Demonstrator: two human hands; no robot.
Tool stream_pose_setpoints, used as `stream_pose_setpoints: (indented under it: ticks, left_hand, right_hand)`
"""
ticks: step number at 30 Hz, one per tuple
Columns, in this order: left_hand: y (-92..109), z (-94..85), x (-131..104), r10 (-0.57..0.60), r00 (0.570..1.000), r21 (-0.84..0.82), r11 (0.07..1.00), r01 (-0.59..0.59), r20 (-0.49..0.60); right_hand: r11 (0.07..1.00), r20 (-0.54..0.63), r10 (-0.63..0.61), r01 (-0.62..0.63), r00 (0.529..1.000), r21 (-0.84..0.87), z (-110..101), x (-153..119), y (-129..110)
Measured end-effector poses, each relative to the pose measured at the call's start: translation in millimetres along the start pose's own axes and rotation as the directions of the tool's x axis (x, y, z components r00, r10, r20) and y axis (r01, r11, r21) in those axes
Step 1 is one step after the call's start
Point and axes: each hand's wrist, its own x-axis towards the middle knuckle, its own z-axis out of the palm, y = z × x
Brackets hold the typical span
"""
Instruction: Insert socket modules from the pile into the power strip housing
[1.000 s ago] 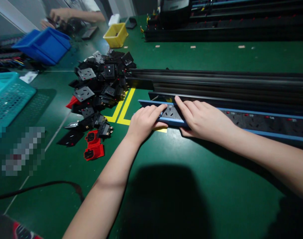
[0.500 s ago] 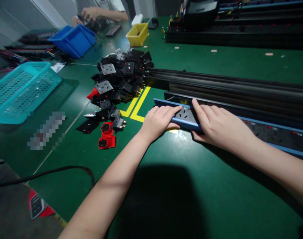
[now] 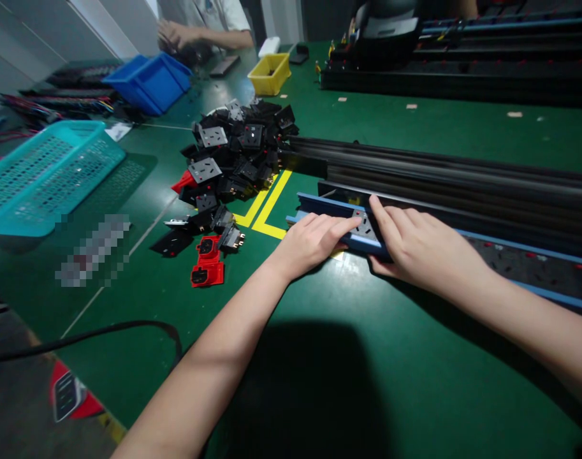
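A long blue-edged channel rail (image 3: pixel 298 218) lies along the right side of the green table, with dark socket modules (image 3: pixel 510 261) set in it. Near its left end a grey socket module (image 3: pixel 364 223) sits in the channel between my hands. My left hand (image 3: pixel 312 241) is closed over the rail, its index finger touching the left edge of that module and its thumb at the near side. Wrapped around the rail just right of the module is my right hand (image 3: pixel 415 245), thumb low on the near side. My palms hide parts of the rail.
Left of the rail lies a heap of black and grey socket modules (image 3: pixel 245 143), with red sockets (image 3: pixel 207 274) in front. Black rails (image 3: pixel 415 162) run behind. A turquoise basket (image 3: pixel 46 172), blue bin (image 3: pixel 150 83) and yellow bin (image 3: pixel 270 74) stand farther off. Another person (image 3: pixel 204 35) sits opposite.
The grey socket module has slid slightly right along the channel, toward my right hand. My left hand has shifted right with it. My right hand keeps its hold, and the view has moved a little.
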Motion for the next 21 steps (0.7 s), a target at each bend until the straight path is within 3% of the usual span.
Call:
stream_pose_setpoints:
  ticks: [4,6,9,11,18,19,21]
  left_hand:
    - [1.6,-4.0,1.5,-0.181,0.982,-0.098,0.98,0.175,-0.052]
    - [2.3,-6.2,2.1,-0.342,0.932,-0.101,0.938,0.332,-0.122]
    - [-1.7,-6.0,0.9,-0.56,0.777,-0.082,0.823,0.563,-0.287]
    - [-9.8,-2.6,-1.4,-0.666,0.665,-0.14,0.735,0.664,-0.339]
    - [-47.2,13.6,-9.2,-0.934,0.325,-0.591,0.346,0.728,-0.146]
    - [-49.4,14.2,-9.4,-0.946,0.292,-0.618,0.313,0.722,-0.138]
    - [-50.5,14.0,-9.1,-0.954,0.271,-0.647,0.288,0.706,-0.128]
  right_hand:
    - [1.0,-0.002,0.001,-0.001,1.0,0.014,0.1,-0.2,0.4]
    - [0.999,-0.003,-0.001,0.001,1.0,0.033,0.0,-0.2,0.7]
    - [0.999,0.006,0.002,-0.002,1.0,0.046,-0.7,-0.1,0.8]
    - [0.999,0.015,0.002,-0.002,1.0,0.041,-1.2,-0.1,0.6]
    - [1.0,0.028,-0.003,0.002,1.0,0.026,-1.2,0.2,1.4]
    - [1.0,0.031,-0.006,0.006,1.0,0.026,-1.1,0.2,2.0]
    - [1.0,0.036,-0.016,0.015,0.999,0.025,-0.9,0.3,3.2]
